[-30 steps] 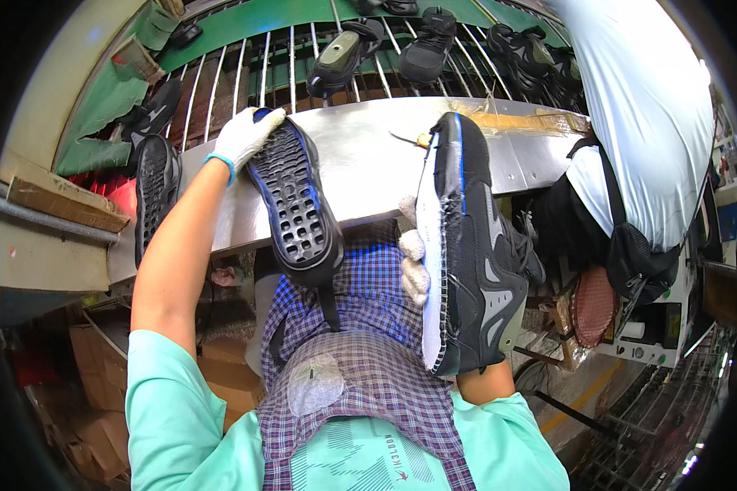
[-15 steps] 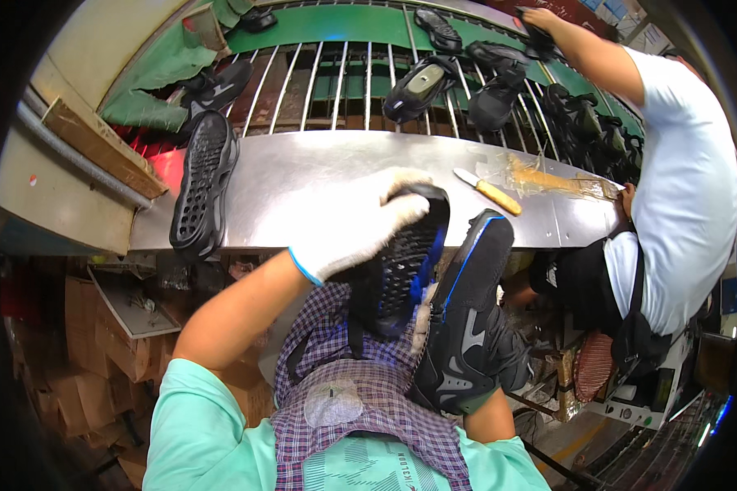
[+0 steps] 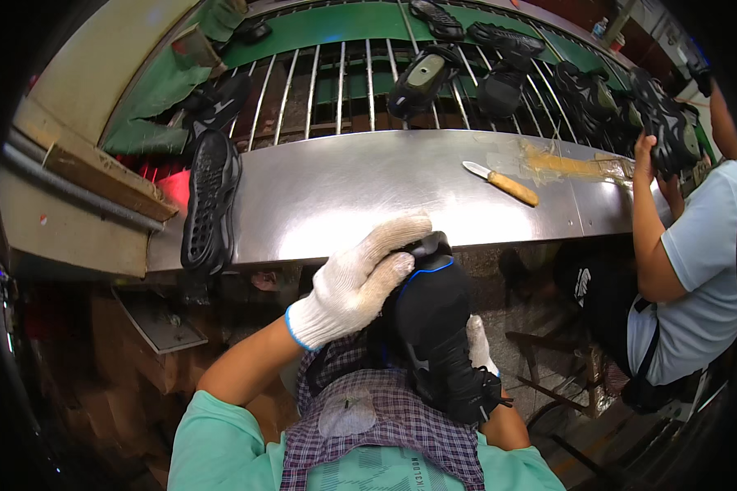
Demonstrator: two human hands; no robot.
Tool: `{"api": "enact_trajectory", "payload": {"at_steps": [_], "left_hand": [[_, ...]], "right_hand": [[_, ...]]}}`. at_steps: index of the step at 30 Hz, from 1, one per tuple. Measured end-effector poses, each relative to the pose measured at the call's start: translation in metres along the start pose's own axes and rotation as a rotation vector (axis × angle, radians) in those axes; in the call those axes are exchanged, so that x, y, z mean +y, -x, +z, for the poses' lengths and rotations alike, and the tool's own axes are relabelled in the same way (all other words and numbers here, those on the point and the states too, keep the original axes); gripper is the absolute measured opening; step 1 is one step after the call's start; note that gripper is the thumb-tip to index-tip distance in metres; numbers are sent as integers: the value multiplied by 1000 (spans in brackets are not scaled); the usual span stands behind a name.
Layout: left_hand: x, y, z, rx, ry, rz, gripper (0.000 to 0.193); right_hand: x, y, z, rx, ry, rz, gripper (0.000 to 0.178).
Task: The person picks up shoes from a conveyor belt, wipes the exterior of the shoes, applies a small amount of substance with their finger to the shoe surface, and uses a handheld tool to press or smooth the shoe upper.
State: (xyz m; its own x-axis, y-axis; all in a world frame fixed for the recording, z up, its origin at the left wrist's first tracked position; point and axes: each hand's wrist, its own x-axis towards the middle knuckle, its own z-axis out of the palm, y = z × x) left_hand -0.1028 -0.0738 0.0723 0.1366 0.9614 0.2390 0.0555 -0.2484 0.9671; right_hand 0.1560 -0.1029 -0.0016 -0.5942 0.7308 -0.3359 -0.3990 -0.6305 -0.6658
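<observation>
A black shoe upper [image 3: 434, 315] with a blue line round its toe is held in front of my body, toe pointing away and laces toward me. My left hand [image 3: 356, 286], in a white knit glove, curls its fingers round a black sole [image 3: 432, 244] at the toe end. Most of that sole is hidden beneath the upper and the glove. My right hand [image 3: 481, 345], also gloved, grips the upper from its right side; only part of its fingers shows. Another black sole [image 3: 210, 200] stands at the left end of the metal table.
The metal table [image 3: 327, 192] runs across in front of me. A wooden-handled knife [image 3: 504, 183] lies on it. Behind, several black shoes, one of them a shoe [image 3: 422, 82], rest on a roller conveyor [image 3: 340, 82]. At right, a co-worker [image 3: 700, 254] holds a shoe [image 3: 667, 127].
Sole and upper, apart before, are now together at the toe, the upper turned with its top facing up. The co-worker's arms have come back from the conveyor, now holding a shoe at right.
</observation>
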Motion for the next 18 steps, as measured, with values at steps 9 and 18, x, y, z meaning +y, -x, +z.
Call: {"api": "enact_trajectory", "payload": {"at_steps": [9,18], "left_hand": [[6,-7,2,-59,-98,23,40],[12,-14,-5,-165,-178,-3,41]], "right_hand": [[15,-19,-41,-70,296,-169,109],[8,-24,-39,-67,292,-153,109]]}}
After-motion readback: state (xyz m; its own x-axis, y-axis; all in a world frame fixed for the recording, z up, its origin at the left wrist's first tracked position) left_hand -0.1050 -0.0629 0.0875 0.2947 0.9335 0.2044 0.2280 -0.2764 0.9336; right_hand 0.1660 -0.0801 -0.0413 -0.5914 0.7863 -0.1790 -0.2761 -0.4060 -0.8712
